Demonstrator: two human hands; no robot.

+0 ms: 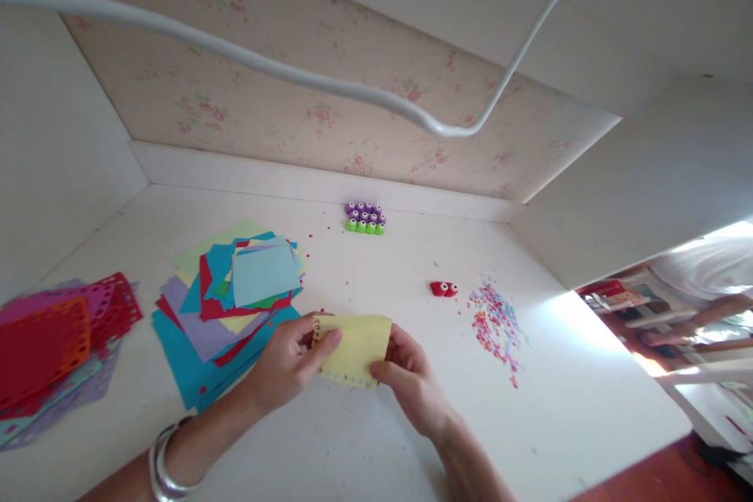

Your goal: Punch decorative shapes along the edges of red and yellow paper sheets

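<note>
A yellow sheet of paper (356,345) is held between both hands above the white table. Small punched holes run along its left and lower edges. My left hand (294,357) pinches its left side, thumb on top. On the right side, my right hand (409,376) grips the lower corner with thumb in front and fingers behind. Beyond the paper to the right lie red craft punches (443,289). Left of my left hand is a pile of coloured paper sheets (264,276), with a light blue one uppermost.
Purple and green craft punches (365,218) stand in rows near the back wall. Colourful paper confetti (497,325) is scattered at the right. Hole-edged sheets (47,353) are stacked at far left. A white cable (282,72) hangs across the upper view. Another person's arm (700,318) shows at far right.
</note>
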